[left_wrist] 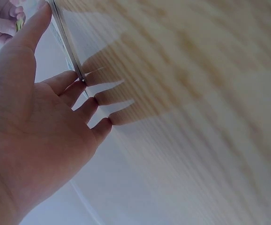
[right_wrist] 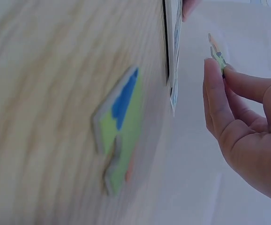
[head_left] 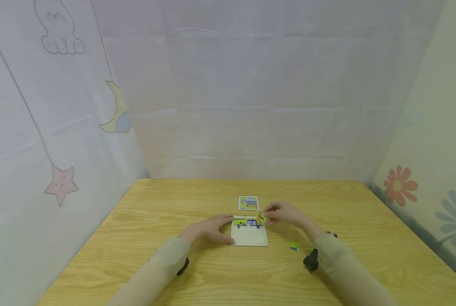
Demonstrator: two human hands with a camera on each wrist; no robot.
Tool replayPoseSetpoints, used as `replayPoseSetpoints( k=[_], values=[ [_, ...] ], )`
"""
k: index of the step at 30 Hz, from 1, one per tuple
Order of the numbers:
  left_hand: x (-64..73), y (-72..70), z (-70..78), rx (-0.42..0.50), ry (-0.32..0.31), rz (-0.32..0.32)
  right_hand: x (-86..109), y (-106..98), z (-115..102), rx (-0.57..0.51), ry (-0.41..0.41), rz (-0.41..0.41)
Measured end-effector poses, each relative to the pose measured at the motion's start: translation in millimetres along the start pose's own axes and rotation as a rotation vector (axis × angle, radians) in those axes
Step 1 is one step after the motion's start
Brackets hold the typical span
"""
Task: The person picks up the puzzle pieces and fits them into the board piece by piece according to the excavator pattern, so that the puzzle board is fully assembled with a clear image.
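A white puzzle tray (head_left: 249, 238) lies on the table, with joined puzzle pieces (head_left: 247, 222) along its far side. My left hand (head_left: 214, 228) rests at the tray's left edge, thumb at the near corner and fingers toward the far corner; in the left wrist view its fingertips touch the table beside the tray. My right hand (head_left: 283, 212) pinches a puzzle piece (right_wrist: 217, 55) between thumb and fingers, above the tray's far right corner. A loose green and blue puzzle piece (right_wrist: 121, 119) lies on the table under the right forearm.
A square picture card (head_left: 249, 203) lies beyond the tray, showing a similar coloured picture. More small pieces (head_left: 332, 234) lie partly hidden by the right forearm. The wooden table (head_left: 182, 199) ends at a pale curtain at the back and sides.
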State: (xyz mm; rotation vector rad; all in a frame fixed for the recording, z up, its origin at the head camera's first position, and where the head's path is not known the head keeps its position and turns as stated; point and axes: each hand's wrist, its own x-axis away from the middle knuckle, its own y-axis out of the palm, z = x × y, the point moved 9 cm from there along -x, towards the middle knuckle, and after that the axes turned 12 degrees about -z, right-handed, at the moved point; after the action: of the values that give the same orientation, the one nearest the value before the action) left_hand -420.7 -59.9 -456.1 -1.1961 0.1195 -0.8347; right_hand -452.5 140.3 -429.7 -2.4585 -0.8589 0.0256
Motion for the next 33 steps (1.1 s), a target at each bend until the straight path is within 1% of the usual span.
replayPoseSetpoints(
  k=[8,15,19,27,33],
  values=[
    [1.0,-0.5,1.4,0.005,-0.001,-0.001,-10.5,12,-9,-0.04,-0.01,-0.023],
    [1.9,-0.8,2.7,-0.006,-0.003,-0.004,-16.2,21,-17,0.007,-0.022,-0.045],
    [1.6,-0.9,2.7,-0.004,0.001,-0.006,-19.6,27,-22,0.005,-0.031,-0.068],
    [3.4,-1.4,4.8,-0.01,0.01,-0.003,-33.6,38,-19,0.023,-0.018,-0.09],
    [4.6,-1.8,6.2,-0.004,0.011,-0.006,-37.8,47,-24,0.041,-0.009,-0.105]
  ],
)
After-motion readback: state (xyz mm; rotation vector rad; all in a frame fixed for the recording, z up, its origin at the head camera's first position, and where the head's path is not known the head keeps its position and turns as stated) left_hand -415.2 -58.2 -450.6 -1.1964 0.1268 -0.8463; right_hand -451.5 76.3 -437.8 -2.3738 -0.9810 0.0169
